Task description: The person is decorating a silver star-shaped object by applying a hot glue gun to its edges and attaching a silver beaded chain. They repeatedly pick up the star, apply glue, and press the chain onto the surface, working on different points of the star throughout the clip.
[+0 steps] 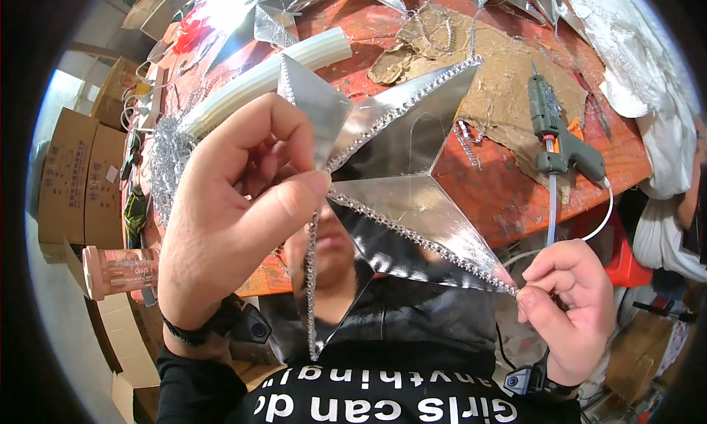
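In front of my chest is a shiny silver folded star (401,203), mirror-like and tilted toward me. Beaded silver chain trim (420,240) runs along several of its ridges, out to the points. My left hand (236,203) is closed at the star's middle, thumb and forefinger pinched where the trim lines meet; its other fingers curl in. With thumb and fingertips, my right hand (565,302) pinches the trim's end at the tip of the lower right point. Exactly how much of the star each pinch takes in is hidden by the fingers.
A green glue gun (556,140) lies right on the red table, its white cord trailing down. Torn cardboard (493,85) lies beyond the star. Pale glue sticks (272,71), silver tinsel (173,166) and a pink cup (121,271) are leftward; cartons (70,177) stand outside.
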The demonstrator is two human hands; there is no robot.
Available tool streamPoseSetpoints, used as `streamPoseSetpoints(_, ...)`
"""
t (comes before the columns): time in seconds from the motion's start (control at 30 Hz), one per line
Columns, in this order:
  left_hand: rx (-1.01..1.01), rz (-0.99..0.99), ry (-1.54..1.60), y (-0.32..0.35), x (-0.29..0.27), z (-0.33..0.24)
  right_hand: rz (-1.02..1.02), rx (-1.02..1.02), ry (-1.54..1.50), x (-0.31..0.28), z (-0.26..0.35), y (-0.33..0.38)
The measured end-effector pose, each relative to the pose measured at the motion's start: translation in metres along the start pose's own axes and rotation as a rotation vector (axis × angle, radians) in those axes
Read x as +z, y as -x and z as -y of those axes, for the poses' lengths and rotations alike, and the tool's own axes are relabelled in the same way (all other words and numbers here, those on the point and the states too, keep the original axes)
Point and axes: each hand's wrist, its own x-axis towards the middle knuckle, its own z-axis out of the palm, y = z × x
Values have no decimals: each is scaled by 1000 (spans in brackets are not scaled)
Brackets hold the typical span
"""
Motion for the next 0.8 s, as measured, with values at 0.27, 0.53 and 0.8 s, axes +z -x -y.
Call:
streamPoseSetpoints(0.27, 15, 76, 48, -2, -8, 2, 138, 59, -168, -8, -13, -11)
streamPoseSetpoints(0.53, -8, 145, 14, -1, -16, 0, 10, -490, 814, 14, 36, -26)
streamPoseSetpoints(0.8, -21, 341, 372, -18, -67, 23, 166, -520, 1114, 33, 62, -50)
